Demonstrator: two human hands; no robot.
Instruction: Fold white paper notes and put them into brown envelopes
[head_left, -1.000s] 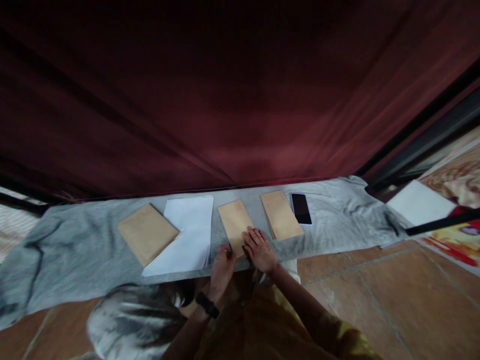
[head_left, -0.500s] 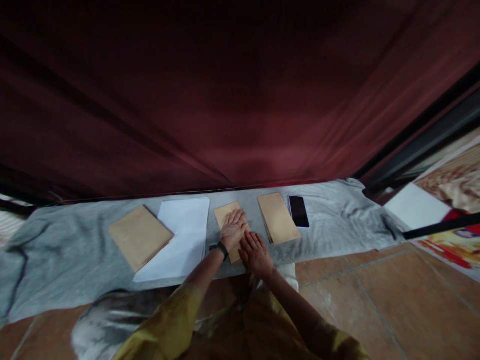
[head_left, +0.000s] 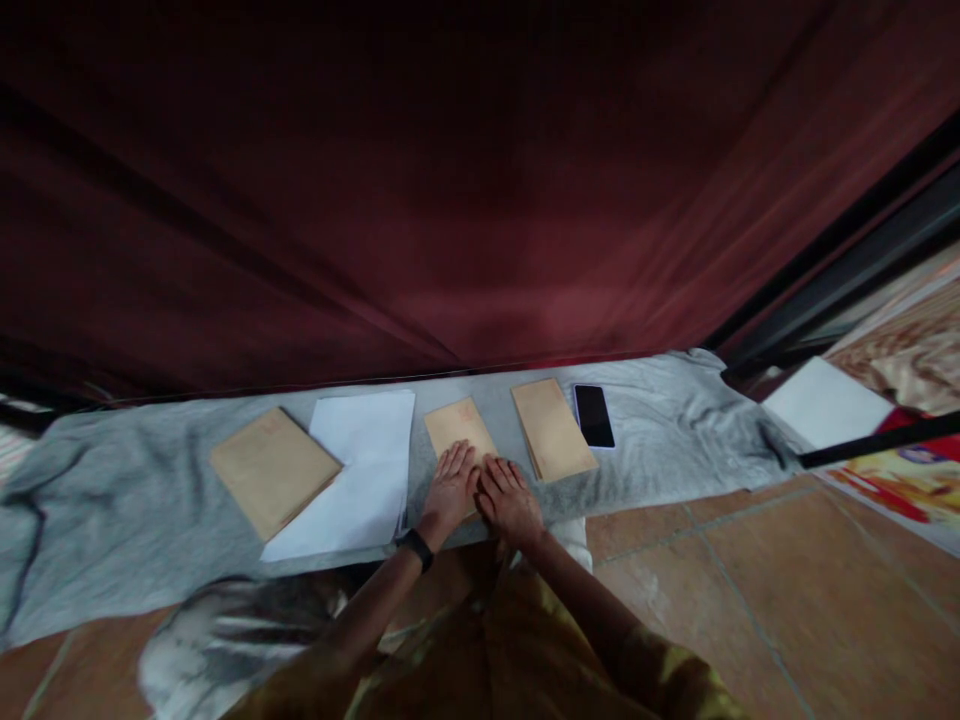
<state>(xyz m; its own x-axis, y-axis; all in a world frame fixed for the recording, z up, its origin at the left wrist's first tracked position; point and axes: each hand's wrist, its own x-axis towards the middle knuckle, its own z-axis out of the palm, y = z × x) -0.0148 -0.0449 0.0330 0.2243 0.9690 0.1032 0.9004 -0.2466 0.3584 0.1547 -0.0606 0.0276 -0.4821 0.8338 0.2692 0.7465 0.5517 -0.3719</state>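
A brown paper envelope point(head_left: 459, 422) lies in front of me on a grey cloth, its near part covered by my hands. My left hand point(head_left: 451, 485) rests flat on its lower left side, fingers stretched out and pointing away from me. Beside it, my right hand point(head_left: 511, 500) lies over the lower right edge with its fingers extended. The two hands are very close together at the thumbs. A dark band circles my left wrist.
To the left, a stack of brown envelopes point(head_left: 276, 470) overlaps white paper sheets point(head_left: 367, 460). On the right are more brown envelopes point(head_left: 553, 430) and a phone point(head_left: 594, 416). The grey cloth point(head_left: 675, 430) covers a narrow surface before a dark red curtain point(head_left: 480, 250).
My left hand has slid back toward me along the envelope, uncovering its far part. The right hand stays in nearly the same place. The view has shifted slightly.
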